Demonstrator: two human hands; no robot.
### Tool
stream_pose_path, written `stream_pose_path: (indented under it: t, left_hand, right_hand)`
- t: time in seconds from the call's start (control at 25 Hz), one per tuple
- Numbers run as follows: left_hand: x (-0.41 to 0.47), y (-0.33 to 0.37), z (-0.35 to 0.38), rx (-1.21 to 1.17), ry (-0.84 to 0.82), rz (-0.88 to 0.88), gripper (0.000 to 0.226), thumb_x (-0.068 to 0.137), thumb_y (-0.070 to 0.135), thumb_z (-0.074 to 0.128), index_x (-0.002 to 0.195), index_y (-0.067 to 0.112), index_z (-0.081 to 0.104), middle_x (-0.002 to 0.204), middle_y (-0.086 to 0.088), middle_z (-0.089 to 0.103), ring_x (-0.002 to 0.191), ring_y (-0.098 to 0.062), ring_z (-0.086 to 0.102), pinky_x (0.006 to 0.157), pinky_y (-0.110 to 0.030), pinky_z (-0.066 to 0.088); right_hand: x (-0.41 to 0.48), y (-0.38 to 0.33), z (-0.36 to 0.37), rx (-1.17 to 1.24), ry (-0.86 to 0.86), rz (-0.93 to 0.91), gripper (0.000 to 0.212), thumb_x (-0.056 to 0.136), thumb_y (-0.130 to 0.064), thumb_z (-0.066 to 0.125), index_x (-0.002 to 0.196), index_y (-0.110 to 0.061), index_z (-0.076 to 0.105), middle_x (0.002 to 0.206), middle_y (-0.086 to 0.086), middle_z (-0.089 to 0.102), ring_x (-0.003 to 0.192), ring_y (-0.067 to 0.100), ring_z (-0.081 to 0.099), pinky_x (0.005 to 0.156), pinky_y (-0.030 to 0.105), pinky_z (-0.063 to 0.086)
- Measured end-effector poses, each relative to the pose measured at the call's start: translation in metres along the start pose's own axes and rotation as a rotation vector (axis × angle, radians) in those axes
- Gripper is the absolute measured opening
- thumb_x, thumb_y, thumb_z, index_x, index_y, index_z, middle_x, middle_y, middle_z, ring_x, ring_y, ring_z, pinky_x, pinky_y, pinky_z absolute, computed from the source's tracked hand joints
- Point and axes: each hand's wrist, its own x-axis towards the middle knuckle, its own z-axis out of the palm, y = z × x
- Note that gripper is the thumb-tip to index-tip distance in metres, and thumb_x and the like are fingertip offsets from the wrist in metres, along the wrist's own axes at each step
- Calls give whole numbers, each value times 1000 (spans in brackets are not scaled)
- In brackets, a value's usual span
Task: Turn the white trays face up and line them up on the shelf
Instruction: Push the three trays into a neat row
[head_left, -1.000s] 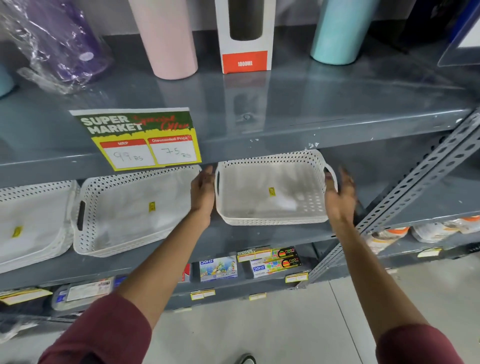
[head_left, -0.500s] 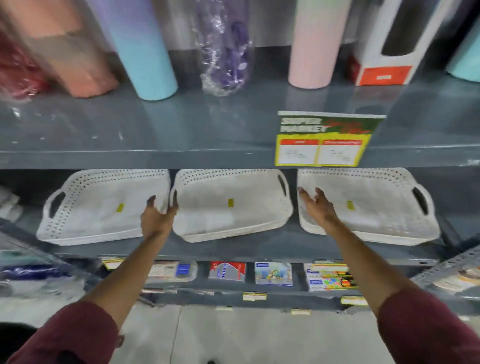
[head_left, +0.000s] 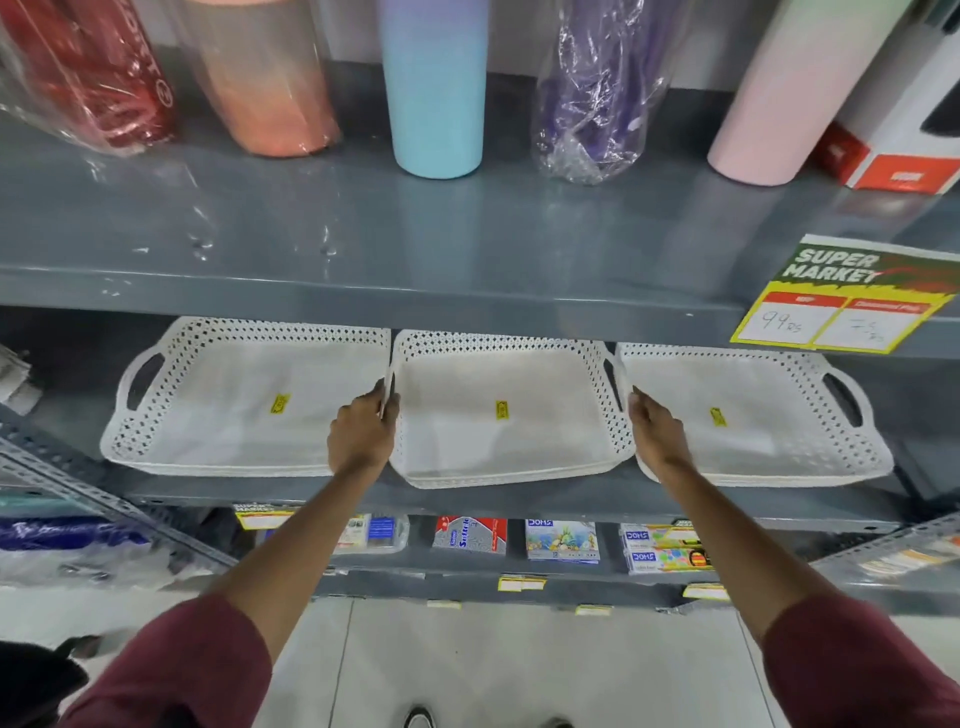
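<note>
Three white perforated trays lie face up side by side on the grey middle shelf (head_left: 519, 501), each with a small yellow sticker inside. My left hand (head_left: 361, 434) grips the left handle of the middle tray (head_left: 467, 441), between it and the left tray (head_left: 223, 410). My right hand (head_left: 655, 431) holds the middle tray's right handle, in front of the left end of the right tray (head_left: 769, 415). The middle tray sits slightly nearer the shelf's front edge than its neighbours.
The upper shelf (head_left: 467, 291) overhangs the trays and carries tall tumblers, some wrapped in plastic, plus a boxed one at the right. A price sign (head_left: 841, 296) hangs from its edge. Stationery packs fill the lower shelf (head_left: 561, 540). Slanted metal braces stand at both sides.
The view has swung left from the rightmost tray to three other trays. Both hands moved from open beside a tray to closing on the middle tray's handles.
</note>
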Motion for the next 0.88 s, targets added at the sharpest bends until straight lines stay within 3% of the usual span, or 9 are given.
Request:
stream_pose_path:
  t: [0.08, 0.36, 0.64, 0.88]
  left_hand:
    - [2, -3, 0, -13, 0, 19, 37, 99, 45, 41, 120, 25, 63, 99, -15, 75, 99, -44, 66, 80, -48, 55]
    - [-6, -2, -4, -78, 56, -2, 36, 99, 43, 47, 114, 20, 70, 93, -18, 75, 91, -45, 68, 78, -49, 56]
    - [-5, -5, -1, -52, 76, 0, 42, 97, 47, 48, 87, 13, 71, 72, -16, 69, 72, -41, 66, 64, -43, 58]
    - [38, 11, 12, 17, 65, -72, 54, 96, 53, 47, 94, 7, 74, 97, -21, 69, 96, -45, 63, 79, -46, 52]
  right_hand:
    - [-8, -2, 4, -60, 42, -47, 49, 100, -49, 38, 140, -24, 51, 129, 18, 65, 122, 45, 55, 95, 44, 44]
    - [-46, -10, 23, -290, 207, -1, 41, 104, -32, 30, 141, -18, 43, 107, 30, 66, 100, 49, 61, 82, 50, 50]
    - [-46, -11, 25, -406, 264, -28, 38, 105, -34, 29, 131, -14, 48, 98, 26, 70, 88, 48, 66, 72, 46, 53]
    - [-8, -19, 29, -388, 328, 29, 38, 104, -39, 32, 119, -15, 57, 96, 26, 70, 88, 47, 67, 72, 43, 51]
